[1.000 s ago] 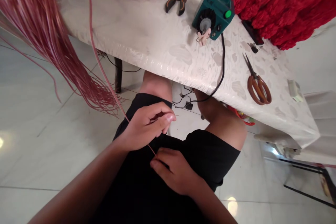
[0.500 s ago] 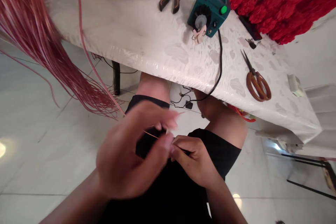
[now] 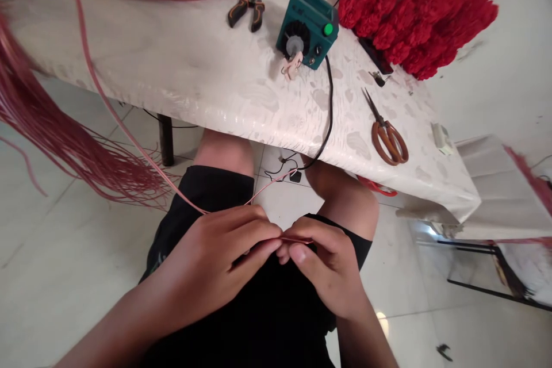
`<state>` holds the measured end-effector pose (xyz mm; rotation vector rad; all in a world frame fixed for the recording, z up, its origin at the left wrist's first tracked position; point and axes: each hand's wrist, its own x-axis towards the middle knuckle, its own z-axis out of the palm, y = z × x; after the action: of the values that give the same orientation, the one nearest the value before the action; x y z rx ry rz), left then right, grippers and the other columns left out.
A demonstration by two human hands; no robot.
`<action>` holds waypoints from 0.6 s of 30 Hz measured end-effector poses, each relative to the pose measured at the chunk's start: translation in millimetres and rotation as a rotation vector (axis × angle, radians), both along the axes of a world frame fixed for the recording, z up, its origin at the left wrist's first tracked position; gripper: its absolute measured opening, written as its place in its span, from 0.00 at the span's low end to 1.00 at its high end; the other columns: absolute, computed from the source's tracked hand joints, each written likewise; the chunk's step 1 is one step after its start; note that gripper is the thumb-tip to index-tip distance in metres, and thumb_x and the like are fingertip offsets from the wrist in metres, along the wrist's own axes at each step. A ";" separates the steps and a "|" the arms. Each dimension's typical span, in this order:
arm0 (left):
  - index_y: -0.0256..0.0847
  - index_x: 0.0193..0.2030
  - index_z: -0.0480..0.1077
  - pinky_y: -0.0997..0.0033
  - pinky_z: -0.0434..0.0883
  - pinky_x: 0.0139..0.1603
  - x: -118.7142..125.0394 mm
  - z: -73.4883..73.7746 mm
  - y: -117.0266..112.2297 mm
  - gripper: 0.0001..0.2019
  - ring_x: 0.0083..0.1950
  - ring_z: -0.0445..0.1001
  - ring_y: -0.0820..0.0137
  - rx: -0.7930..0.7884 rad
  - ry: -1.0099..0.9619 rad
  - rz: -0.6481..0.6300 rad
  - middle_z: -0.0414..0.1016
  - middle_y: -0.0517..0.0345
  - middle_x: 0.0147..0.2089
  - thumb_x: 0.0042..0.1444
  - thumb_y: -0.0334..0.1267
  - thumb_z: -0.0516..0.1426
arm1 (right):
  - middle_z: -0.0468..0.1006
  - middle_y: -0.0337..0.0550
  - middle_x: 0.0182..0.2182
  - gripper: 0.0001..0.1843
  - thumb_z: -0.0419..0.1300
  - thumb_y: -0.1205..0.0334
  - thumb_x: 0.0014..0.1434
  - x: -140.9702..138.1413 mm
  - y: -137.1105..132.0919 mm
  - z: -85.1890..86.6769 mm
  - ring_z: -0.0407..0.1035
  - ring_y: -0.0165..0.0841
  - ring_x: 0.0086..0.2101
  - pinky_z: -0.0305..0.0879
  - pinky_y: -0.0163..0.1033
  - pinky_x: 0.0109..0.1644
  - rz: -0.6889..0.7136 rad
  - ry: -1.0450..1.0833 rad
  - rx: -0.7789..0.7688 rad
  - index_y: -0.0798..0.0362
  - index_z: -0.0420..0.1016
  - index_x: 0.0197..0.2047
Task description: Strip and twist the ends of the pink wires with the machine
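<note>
And here, lower centre, the left hand (image 3: 228,247) and right hand (image 3: 334,261) both pinch a thin, glossy pink cord (image 3: 130,139) that trails to upper left; its slack could snag on the frayed, dusky-pink strand bundle (image 3: 64,132) at left, I'd judge, if tugged.

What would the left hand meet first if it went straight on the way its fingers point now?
Most likely the right hand, just ahead of the left hand, with a pink strand between them; exact depth is unclear.
</note>
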<state>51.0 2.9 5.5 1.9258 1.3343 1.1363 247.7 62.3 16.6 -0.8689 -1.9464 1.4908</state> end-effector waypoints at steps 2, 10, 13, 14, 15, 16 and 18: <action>0.44 0.44 0.75 0.77 0.70 0.37 -1.3 2.1 0.4 0.08 0.35 0.75 0.77 0.010 -0.039 0.045 0.76 0.63 0.37 0.66 0.29 0.55 | 0.79 0.42 0.32 0.07 0.62 0.60 0.66 4.9 -0.1 -1.9 0.74 0.31 0.31 0.70 0.39 0.37 -0.028 0.059 -0.025 0.52 0.80 0.44; 0.45 0.38 0.74 0.80 0.67 0.31 -2.3 13.1 3.0 0.08 0.28 0.72 0.79 -0.098 -0.176 0.108 0.74 0.66 0.31 0.65 0.30 0.55 | 0.79 0.41 0.38 0.15 0.61 0.62 0.67 4.4 2.6 -0.9 0.75 0.29 0.31 0.75 0.37 0.36 -0.088 0.273 -0.096 0.44 0.76 0.56; 0.44 0.37 0.73 0.79 0.68 0.32 -1.1 13.4 4.0 0.09 0.29 0.72 0.77 -0.141 -0.222 0.099 0.73 0.65 0.30 0.67 0.32 0.54 | 0.78 0.38 0.35 0.14 0.61 0.65 0.67 -3.2 3.1 1.1 0.74 0.27 0.29 0.74 0.36 0.35 -0.078 0.272 -0.055 0.44 0.77 0.54; 0.43 0.36 0.73 0.79 0.68 0.32 -1.1 13.4 4.1 0.09 0.29 0.72 0.77 -0.153 -0.234 0.097 0.73 0.64 0.30 0.67 0.33 0.53 | 0.77 0.38 0.34 0.13 0.61 0.66 0.67 -5.2 3.0 1.5 0.74 0.26 0.29 0.73 0.36 0.34 -0.076 0.272 -0.038 0.44 0.77 0.53; 0.43 0.36 0.73 0.78 0.68 0.32 -1.3 13.4 4.1 0.10 0.29 0.72 0.77 -0.164 -0.238 0.090 0.73 0.64 0.30 0.67 0.33 0.53 | 0.77 0.37 0.33 0.11 0.61 0.66 0.67 -6.8 2.8 1.6 0.74 0.26 0.28 0.72 0.35 0.33 -0.078 0.272 -0.022 0.45 0.78 0.51; 0.43 0.36 0.73 0.78 0.68 0.32 -1.8 13.3 4.1 0.10 0.30 0.72 0.76 -0.173 -0.235 0.082 0.74 0.64 0.30 0.68 0.33 0.53 | 0.76 0.37 0.32 0.10 0.61 0.67 0.67 -8.0 2.5 1.6 0.73 0.25 0.27 0.71 0.35 0.32 -0.085 0.275 -0.009 0.45 0.79 0.49; 0.43 0.37 0.73 0.79 0.68 0.31 -2.8 12.7 4.0 0.10 0.30 0.73 0.76 -0.180 -0.217 0.055 0.74 0.63 0.31 0.68 0.33 0.52 | 0.76 0.36 0.32 0.09 0.61 0.68 0.67 -9.1 1.7 1.3 0.72 0.25 0.26 0.69 0.34 0.30 -0.102 0.282 0.011 0.46 0.80 0.46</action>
<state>48.2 6.9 18.2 1.5990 1.3289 1.1712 238.6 64.0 17.8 -0.6998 -1.6791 1.4548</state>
